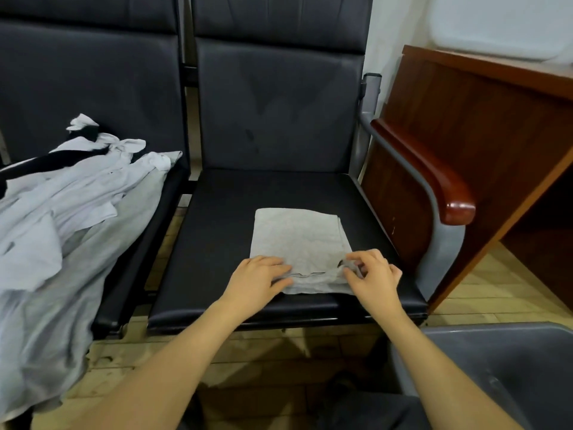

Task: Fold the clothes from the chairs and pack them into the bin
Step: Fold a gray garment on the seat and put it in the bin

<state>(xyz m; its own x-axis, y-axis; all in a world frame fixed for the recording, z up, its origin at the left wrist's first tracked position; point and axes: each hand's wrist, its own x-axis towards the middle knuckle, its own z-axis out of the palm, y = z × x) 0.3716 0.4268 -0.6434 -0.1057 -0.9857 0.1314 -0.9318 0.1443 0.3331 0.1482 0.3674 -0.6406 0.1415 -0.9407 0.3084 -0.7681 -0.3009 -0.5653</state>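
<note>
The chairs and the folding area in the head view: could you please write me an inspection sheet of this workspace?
Surface: black chair seat, worn, holds the folding work.
Job's things: folded grey garment lies flat on that seat; pile of unfolded clothes, pale with a black piece, covers the left chair seat and hangs over its front; grey bin at lower right, on the floor as far as can be seen, only partly in view.
Clutter: nothing seen.
Grippers: left hand rests flat on the garment's near edge; right hand pinches its near right corner.
Cables: nothing seen.
Surroundings: wooden desk to the right, chair armrest, tiled floor.
</note>
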